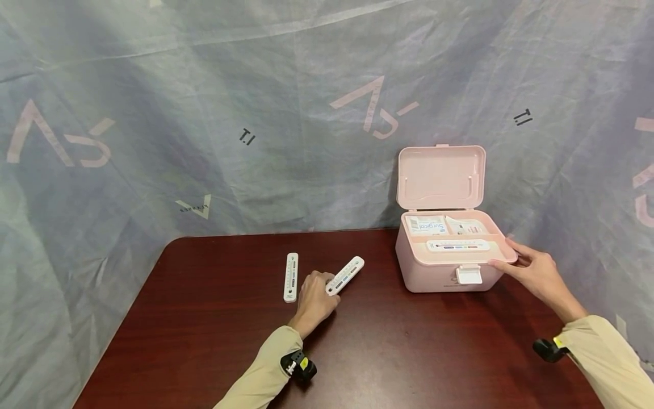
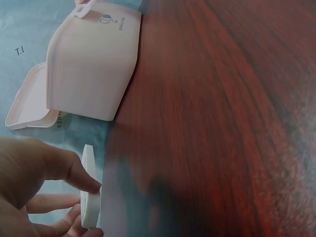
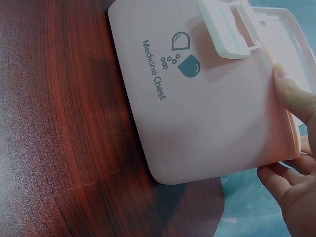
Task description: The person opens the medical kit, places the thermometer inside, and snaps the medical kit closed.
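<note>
My left hand pinches a white thermometer with a printed scale, held at a slant just over the table. In the left wrist view the thumb presses one face of that thermometer, with fingers behind it. Another white thermometer lies upright-wise on the table, left of this hand. On the right stands a pink medicine chest, its lid raised. My right hand grips the chest's right front corner, thumb on the rim and fingers against the side. A third thermometer lies across the chest's front compartment.
White packets sit in the chest's rear compartments. A white latch hangs open on its front. The dark red wooden table meets a grey cloth backdrop behind and at both sides.
</note>
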A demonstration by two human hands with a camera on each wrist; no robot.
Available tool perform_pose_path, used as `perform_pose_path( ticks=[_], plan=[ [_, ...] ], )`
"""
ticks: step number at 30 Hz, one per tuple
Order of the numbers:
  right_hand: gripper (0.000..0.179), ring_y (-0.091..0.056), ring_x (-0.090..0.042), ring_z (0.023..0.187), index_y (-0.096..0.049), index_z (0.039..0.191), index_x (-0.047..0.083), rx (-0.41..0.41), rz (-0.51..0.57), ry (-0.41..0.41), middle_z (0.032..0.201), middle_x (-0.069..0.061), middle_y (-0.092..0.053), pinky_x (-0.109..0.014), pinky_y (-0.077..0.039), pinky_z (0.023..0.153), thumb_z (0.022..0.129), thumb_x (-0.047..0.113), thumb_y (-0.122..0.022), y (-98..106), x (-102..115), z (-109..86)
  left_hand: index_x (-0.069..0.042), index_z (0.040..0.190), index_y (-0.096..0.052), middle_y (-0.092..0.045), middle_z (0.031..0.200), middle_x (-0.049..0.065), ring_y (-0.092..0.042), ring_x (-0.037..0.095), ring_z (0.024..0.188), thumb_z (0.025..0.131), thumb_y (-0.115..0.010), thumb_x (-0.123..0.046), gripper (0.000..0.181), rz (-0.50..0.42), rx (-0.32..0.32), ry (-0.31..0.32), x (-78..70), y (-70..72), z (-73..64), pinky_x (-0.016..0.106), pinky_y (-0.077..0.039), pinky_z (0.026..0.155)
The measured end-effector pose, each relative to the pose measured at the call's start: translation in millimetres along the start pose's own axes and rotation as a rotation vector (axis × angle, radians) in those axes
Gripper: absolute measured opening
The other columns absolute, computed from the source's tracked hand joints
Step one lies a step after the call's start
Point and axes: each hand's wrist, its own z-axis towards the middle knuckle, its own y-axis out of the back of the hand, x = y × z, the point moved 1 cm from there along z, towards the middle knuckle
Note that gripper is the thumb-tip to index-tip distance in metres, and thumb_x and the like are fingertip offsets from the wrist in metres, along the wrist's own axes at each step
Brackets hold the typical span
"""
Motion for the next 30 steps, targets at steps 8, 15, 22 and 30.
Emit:
perform_pose_path(
  ticks=[8, 15, 22, 30],
  plan=[
    [0.077, -0.047, 0.021, 0.087, -0.041, 0.139, -0.003, -0.003, -0.002, 0.009, 0.130, -0.033, -0.044, -0.004, -0.041, 0.064, 0.078, 0.026, -0.078, -0.5, 1.4, 3.5, -0.007, 0.107, -0.069, -0.061, 0.095, 0.007, -0.055, 0.024, 0.087, 0.062, -0.074, -0.011, 0.045, 0.032, 0.001, -0.029, -7.1, 3.7, 4.4, 0.038, -0.045, 0.073],
    [0.077, -0.047, 0.021, 0.087, -0.041, 0.139, -0.003, -0.003, -0.011, 0.014, 0.130, -0.032, -0.045, -0.004, -0.041, 0.064, 0.078, 0.027, -0.078, -0.5, 2.0, 3.1, -0.007, 0.108, -0.069, -0.061, 0.096, 0.008, -0.055, 0.022, 0.087, 0.064, -0.075, -0.010, 0.045, 0.004, 0.027, -0.042, -15.5, 9.4, 7.7, 0.035, -0.045, 0.070],
    [0.078, -0.047, 0.022, 0.087, -0.042, 0.140, 0.000, -0.007, -0.026, -0.012, 0.131, -0.031, -0.045, -0.003, -0.040, 0.064, 0.078, 0.030, -0.078, 0.4, 3.1, 2.5, -0.008, 0.106, -0.070, -0.060, 0.091, 0.005, -0.055, 0.021, 0.085, 0.063, -0.076, -0.010, 0.044, 0.012, 0.043, -0.076, -23.0, 14.8, 12.3, 0.033, -0.045, 0.069],
    [0.079, -0.044, 0.023, 0.088, -0.041, 0.141, 0.001, 0.004, -0.033, -0.030, 0.132, -0.032, -0.044, -0.003, -0.039, 0.065, 0.079, 0.032, -0.077, 2.1, 2.4, -0.2, -0.008, 0.108, -0.069, -0.062, 0.098, 0.009, -0.053, 0.021, 0.087, 0.066, -0.077, -0.009, 0.043, -0.018, 0.093, -0.098, -34.3, 21.8, 17.0, 0.034, -0.044, 0.070]
  ],
)
